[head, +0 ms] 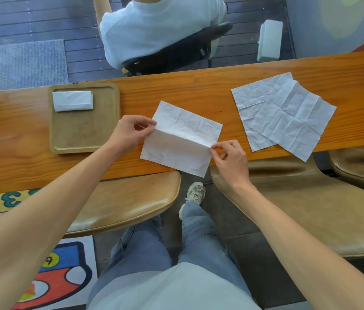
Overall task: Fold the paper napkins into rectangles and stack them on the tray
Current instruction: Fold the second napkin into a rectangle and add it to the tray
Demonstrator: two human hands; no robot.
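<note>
Napkin [181, 137] mid-table, half-creased, your left hand [129, 133] and right hand [230, 157] fingers pinching the fold's two ends. Line the edges up squarely before pressing flat; one folded napkin [72, 100] waits on the tray [82, 135].

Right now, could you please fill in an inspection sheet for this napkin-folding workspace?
Surface: long wooden counter, bare between items.
Job's things: wooden tray at left holding one folded napkin; half-folded napkin at the near edge, overhanging it; two flat napkins overlapping at right.
Clutter: nothing seen.
Hands: left hand pinches the crease's left end, right hand its right end.
Cables: nothing seen.
Surroundings: stools under the counter, patterned rug, a seated person beyond.
</note>
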